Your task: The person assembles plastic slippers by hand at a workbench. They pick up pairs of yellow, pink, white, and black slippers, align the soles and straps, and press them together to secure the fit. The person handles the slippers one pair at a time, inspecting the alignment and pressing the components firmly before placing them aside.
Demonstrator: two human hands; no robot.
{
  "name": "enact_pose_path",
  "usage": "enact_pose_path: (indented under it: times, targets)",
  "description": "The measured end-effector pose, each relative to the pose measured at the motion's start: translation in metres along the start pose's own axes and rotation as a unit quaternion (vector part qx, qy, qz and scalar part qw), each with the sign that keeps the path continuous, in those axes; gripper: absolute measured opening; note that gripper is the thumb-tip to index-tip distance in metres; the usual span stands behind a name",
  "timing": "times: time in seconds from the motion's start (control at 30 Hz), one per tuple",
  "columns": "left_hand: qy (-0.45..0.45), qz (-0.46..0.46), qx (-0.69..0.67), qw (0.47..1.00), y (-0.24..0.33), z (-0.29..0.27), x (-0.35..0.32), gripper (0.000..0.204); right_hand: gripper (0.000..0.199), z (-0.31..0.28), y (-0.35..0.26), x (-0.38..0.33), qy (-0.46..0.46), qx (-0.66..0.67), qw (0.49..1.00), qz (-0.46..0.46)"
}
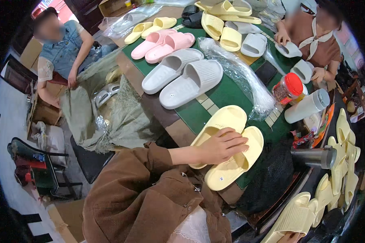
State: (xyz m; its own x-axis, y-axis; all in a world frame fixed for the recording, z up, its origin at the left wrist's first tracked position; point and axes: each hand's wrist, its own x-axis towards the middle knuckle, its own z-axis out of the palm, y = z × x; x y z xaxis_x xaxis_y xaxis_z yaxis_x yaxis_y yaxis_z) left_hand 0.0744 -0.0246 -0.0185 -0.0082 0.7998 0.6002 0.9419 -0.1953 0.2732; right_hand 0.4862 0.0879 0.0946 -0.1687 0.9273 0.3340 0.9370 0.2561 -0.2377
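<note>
My left hand rests, loosely open, across yellow slippers slanting away rightward — my right hand meets another slipper, grip unclear.

Even, fairly bright light fills the middle — white glare streaks the clear plastic bags. Shapes stretch and bend toward the fisheye rim — the corners fall to black
</note>
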Motion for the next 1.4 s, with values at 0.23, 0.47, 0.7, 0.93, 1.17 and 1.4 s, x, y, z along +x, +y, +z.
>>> enact_pose_path:
  times: [0.23, 0.47, 0.7, 0.93, 1.17, 1.4]
  targets:
    - [-0.043, -0.032, -0.064, 0.996, 0.008, -0.035, -0.015, 0.057, 0.039, -0.005, -0.003, -0.009, -0.003, -0.007, 1.0, 0.025]
    - [-0.195, -0.076, -0.034, 0.977, 0.021, -0.053, -0.038, 0.063, 0.039, 0.0, 0.016, -0.01, -0.014, 0.0, 1.0, 0.021]
    - [-0.087, -0.05, 0.043, 0.994, 0.019, -0.01, -0.029, 0.062, 0.041, -0.009, -0.007, -0.012, -0.017, -0.007, 0.998, 0.052]
    - [-0.049, -0.046, 0.012, 0.998, 0.0, -0.01, -0.02, 0.024, 0.041, -0.015, -0.026, -0.014, -0.016, -0.007, 0.996, 0.085]
    - [0.041, -0.061, -0.063, 0.995, -0.027, -0.052, -0.018, 0.007, 0.041, -0.012, -0.018, -0.013, -0.004, -0.011, 0.998, 0.069]
    - [0.2, -0.153, 0.007, 0.968, -0.089, -0.156, 0.009, 0.012, 0.04, -0.009, -0.006, -0.013, -0.002, -0.008, 0.999, 0.046]
